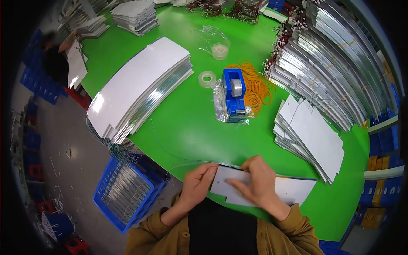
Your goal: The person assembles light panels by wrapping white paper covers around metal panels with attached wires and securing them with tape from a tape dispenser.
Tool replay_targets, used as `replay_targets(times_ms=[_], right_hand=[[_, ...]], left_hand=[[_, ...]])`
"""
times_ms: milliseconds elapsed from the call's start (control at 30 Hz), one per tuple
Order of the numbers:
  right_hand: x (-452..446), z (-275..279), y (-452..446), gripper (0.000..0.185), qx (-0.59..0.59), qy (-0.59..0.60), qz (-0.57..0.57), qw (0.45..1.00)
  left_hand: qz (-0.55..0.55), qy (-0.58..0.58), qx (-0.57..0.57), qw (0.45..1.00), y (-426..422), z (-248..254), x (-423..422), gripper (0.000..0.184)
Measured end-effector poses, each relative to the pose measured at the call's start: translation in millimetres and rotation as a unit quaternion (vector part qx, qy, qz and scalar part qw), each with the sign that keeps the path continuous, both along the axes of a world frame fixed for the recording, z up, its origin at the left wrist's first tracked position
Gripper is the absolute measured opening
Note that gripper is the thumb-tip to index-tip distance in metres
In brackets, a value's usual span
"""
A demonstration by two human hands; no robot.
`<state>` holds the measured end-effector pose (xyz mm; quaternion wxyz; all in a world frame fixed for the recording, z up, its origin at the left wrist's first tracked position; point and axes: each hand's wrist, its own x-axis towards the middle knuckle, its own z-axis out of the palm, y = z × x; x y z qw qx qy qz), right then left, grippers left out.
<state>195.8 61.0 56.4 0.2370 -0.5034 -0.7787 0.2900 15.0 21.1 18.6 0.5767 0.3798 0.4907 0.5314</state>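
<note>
White panel (pixel 293 189) sits at the near edge of the green table (pixel 187 131), directly under the hands, its long axis running left to right. The right hand (pixel 260 183) is nearer its middle, fingers bent at the far edge, thumb over the face; whether it grips, I cannot tell. The left hand (pixel 197 183) pinches the far left corner, where thin wires (pixel 191 161) trail leftward.

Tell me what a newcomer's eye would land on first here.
Probably the bright green table, with a blue tape dispenser near its middle and a tangle of orange rubber bands just to the dispenser's right. Next, the big stack of white panels toward the table's left edge. Then, at the near edge, the left hand and right hand on a white panel.
</note>
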Motion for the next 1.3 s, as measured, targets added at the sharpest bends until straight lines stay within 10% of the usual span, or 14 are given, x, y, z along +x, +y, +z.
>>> replay_targets(times_ms=[333,800,1167,1300], right_hand=[[-5.6,3.3,4.4,0.033,0.187,-0.042,-0.007,0.981],[9.7,32.7,17.5,0.033,-0.084,0.199,-0.052,0.975],[-18.0,23.0,-11.9,0.022,0.099,0.003,0.075,0.992],[-47.6,41.1,-9.9,0.017,0.1,0.164,0.222,0.956]], left_hand=[[-0.017,0.273,0.096,0.957,-0.1,9.5,4.6,0.018],[0.022,-0.039,0.044,0.998,-3.2,6.5,-0.1,0.019],[-0.089,0.076,-0.035,0.993,-12.7,7.5,3.8,0.016],[-0.012,-0.132,0.166,0.977,-20.5,-23.7,38.7,0.013]])
